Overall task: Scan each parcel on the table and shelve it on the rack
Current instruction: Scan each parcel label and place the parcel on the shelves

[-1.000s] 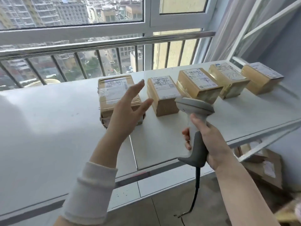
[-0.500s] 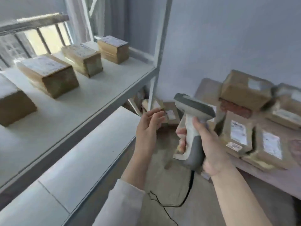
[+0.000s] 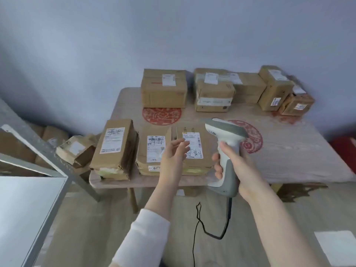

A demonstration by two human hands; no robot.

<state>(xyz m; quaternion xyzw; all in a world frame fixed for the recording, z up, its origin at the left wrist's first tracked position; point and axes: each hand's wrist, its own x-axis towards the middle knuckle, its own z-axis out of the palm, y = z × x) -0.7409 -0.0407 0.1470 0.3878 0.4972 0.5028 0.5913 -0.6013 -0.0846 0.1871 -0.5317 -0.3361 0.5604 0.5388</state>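
- step in hand, as i read it: choosing and scanning the next parcel; nothing lifted yet.
- rack [image 3: 44,149] far left, only a frame corner and one shelf in view.
- three parcels along the worktop [image 3: 292,151] near edge, more at the back by the wall.
- left hand [image 3: 174,157]: fingers loosely apart, holding nothing, over the right-hand front parcel [image 3: 198,163]; contact unclear.
- right hand [image 3: 240,170]: wrapped round the scanner [image 3: 226,130] grip, head towards that label.
- next, a guess: aim at the barcode, trigger, carry the parcel left to the rack.

Brown parcels [image 3: 163,87], grey-white scanner [image 3: 225,151], red-medallioned beige table [image 3: 289,143].
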